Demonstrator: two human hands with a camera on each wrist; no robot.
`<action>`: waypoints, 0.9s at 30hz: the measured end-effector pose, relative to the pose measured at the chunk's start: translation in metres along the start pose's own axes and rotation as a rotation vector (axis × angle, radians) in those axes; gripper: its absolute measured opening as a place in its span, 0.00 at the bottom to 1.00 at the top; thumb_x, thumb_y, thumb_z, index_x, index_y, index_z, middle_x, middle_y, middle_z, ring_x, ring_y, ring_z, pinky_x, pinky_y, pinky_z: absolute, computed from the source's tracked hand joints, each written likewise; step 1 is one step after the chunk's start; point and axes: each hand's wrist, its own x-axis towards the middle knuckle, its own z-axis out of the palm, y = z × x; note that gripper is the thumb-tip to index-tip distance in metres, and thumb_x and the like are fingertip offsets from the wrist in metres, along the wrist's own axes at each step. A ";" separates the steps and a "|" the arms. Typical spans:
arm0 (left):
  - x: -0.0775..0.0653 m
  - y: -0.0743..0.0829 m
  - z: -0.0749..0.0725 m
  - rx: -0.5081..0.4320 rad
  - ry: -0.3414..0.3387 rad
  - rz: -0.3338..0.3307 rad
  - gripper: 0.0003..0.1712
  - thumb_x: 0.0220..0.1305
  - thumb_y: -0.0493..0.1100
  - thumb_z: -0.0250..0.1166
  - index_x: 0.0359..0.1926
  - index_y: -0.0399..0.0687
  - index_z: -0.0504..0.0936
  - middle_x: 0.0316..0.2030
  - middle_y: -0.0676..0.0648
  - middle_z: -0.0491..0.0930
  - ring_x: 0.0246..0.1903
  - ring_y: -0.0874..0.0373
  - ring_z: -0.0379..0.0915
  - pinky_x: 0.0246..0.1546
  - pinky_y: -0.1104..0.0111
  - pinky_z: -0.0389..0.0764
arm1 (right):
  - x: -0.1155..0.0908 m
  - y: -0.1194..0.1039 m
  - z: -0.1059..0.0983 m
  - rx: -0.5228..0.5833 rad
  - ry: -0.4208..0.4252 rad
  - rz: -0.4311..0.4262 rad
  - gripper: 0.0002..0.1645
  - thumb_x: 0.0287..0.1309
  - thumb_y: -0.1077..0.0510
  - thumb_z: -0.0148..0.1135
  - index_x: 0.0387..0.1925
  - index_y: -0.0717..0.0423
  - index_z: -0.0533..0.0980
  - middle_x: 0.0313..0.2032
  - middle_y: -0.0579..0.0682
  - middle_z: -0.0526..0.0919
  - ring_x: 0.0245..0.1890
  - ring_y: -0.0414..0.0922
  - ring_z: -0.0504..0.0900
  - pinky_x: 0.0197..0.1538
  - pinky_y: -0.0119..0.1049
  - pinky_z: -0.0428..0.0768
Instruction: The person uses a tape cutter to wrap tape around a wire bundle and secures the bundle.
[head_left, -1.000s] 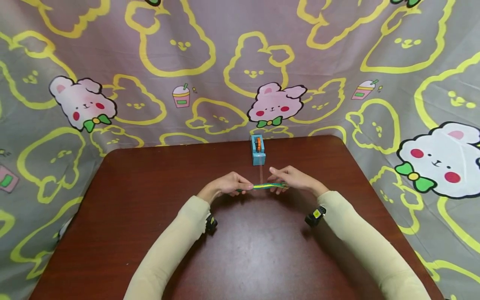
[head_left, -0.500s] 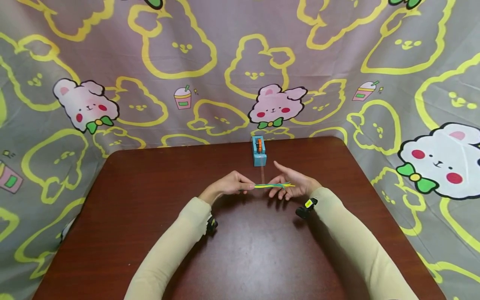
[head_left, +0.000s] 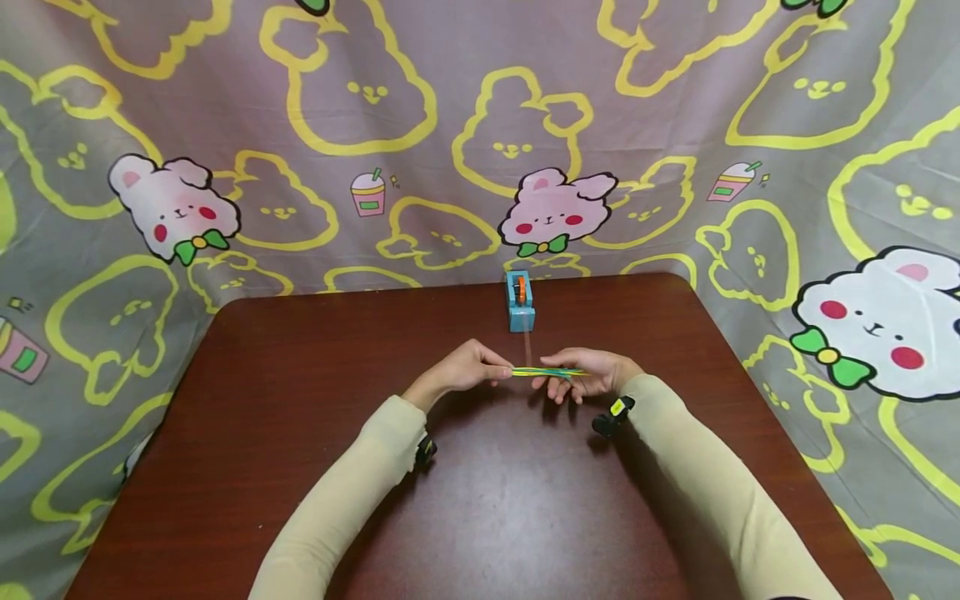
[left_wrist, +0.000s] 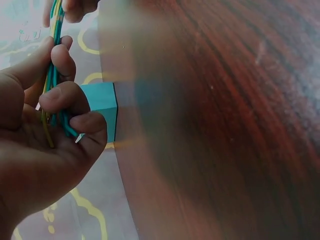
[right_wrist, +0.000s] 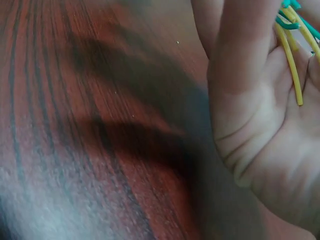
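Note:
A thin bundle of yellow and green wires [head_left: 531,372] lies level between both hands, above the table. My left hand [head_left: 471,364] pinches its left end between thumb and fingers; in the left wrist view loose wire ends reach into that palm. The right hand [head_left: 588,375] is around the other end, thumb above and fingers below. In the right wrist view, yellow and green ends spread before the right palm [right_wrist: 260,120]. Just behind the bundle, a strip of clear tape [head_left: 527,346] stretches from the blue tape dispenser [head_left: 521,302]; whether it touches the wires is unclear.
The dispenser, holding an orange roll core, stands at the back of the dark red-brown table [head_left: 315,467]. Behind and beside the table hangs a patterned fabric curtain [head_left: 420,100].
The right hand spread its thumb upward, then brought it back down over the wires. Its fingers shifted along the bundle's right end. The left hand keeps its pinch, nearly still.

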 end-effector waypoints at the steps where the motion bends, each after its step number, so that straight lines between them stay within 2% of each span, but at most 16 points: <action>1: 0.000 0.000 0.001 0.006 0.007 0.001 0.09 0.66 0.38 0.69 0.43 0.37 0.90 0.26 0.32 0.83 0.22 0.51 0.71 0.21 0.73 0.60 | 0.000 0.000 0.000 -0.016 0.014 -0.005 0.29 0.81 0.52 0.38 0.52 0.72 0.78 0.28 0.51 0.87 0.29 0.41 0.86 0.25 0.29 0.81; 4: -0.001 0.002 0.003 0.027 0.025 0.000 0.09 0.66 0.39 0.69 0.43 0.38 0.90 0.27 0.33 0.84 0.23 0.50 0.71 0.21 0.73 0.59 | -0.001 -0.002 -0.001 -0.076 0.041 -0.015 0.26 0.80 0.55 0.42 0.53 0.77 0.75 0.27 0.51 0.86 0.28 0.41 0.85 0.24 0.29 0.80; 8: -0.002 0.002 0.004 0.048 0.038 0.002 0.10 0.66 0.40 0.69 0.44 0.40 0.90 0.27 0.34 0.84 0.20 0.60 0.65 0.20 0.73 0.58 | -0.003 -0.008 0.000 -0.142 0.069 -0.023 0.24 0.78 0.58 0.48 0.54 0.81 0.73 0.24 0.50 0.84 0.24 0.39 0.82 0.25 0.29 0.80; 12: -0.002 0.001 0.003 0.052 0.042 0.012 0.10 0.66 0.39 0.70 0.44 0.40 0.90 0.26 0.35 0.84 0.19 0.63 0.64 0.20 0.73 0.58 | -0.005 -0.016 0.002 -0.201 0.094 -0.009 0.22 0.76 0.59 0.51 0.55 0.79 0.75 0.22 0.49 0.80 0.21 0.39 0.77 0.27 0.30 0.80; 18: -0.001 -0.002 0.001 0.047 0.040 0.016 0.10 0.64 0.40 0.71 0.45 0.40 0.90 0.26 0.35 0.84 0.19 0.62 0.65 0.20 0.73 0.57 | -0.006 -0.026 0.009 -0.301 0.119 0.014 0.24 0.75 0.58 0.54 0.57 0.79 0.73 0.21 0.47 0.77 0.18 0.38 0.74 0.26 0.32 0.77; 21: -0.001 -0.003 0.000 0.035 0.037 0.008 0.10 0.64 0.41 0.71 0.45 0.41 0.90 0.27 0.34 0.84 0.18 0.62 0.63 0.19 0.73 0.58 | -0.007 -0.029 0.013 -0.368 0.130 0.004 0.24 0.74 0.58 0.55 0.56 0.79 0.73 0.21 0.47 0.76 0.17 0.38 0.72 0.25 0.33 0.76; 27: -0.002 -0.003 -0.004 -0.008 0.005 -0.011 0.11 0.64 0.41 0.71 0.45 0.42 0.90 0.27 0.33 0.83 0.13 0.63 0.60 0.16 0.72 0.63 | -0.009 -0.035 0.024 -0.551 0.203 -0.057 0.20 0.73 0.59 0.58 0.52 0.76 0.78 0.20 0.49 0.76 0.15 0.41 0.72 0.24 0.35 0.77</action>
